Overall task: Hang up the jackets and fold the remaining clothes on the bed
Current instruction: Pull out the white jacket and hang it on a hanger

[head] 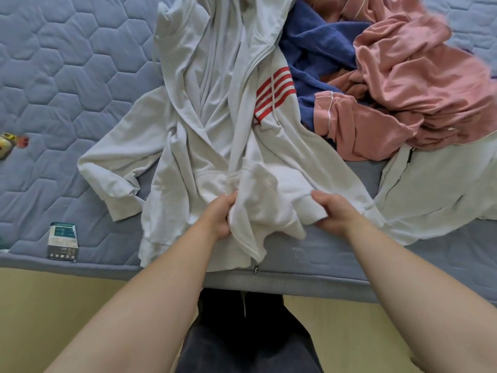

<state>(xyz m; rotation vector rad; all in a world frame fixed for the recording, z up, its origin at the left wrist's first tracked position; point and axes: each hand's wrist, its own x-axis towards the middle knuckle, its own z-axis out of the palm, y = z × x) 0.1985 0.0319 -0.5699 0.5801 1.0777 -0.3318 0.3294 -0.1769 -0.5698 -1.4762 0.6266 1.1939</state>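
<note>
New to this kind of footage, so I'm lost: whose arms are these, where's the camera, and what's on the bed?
No machine: a camera worn on a person's head looks down at their bare arms. The left hand and right hand grip the lower front of a white zipped hooded jacket with red stripes, spread on a blue quilted mattress. To its right lie a dark blue garment, a pink velvety garment and a pale grey garment. A small printed card lies near the edge.
</note>
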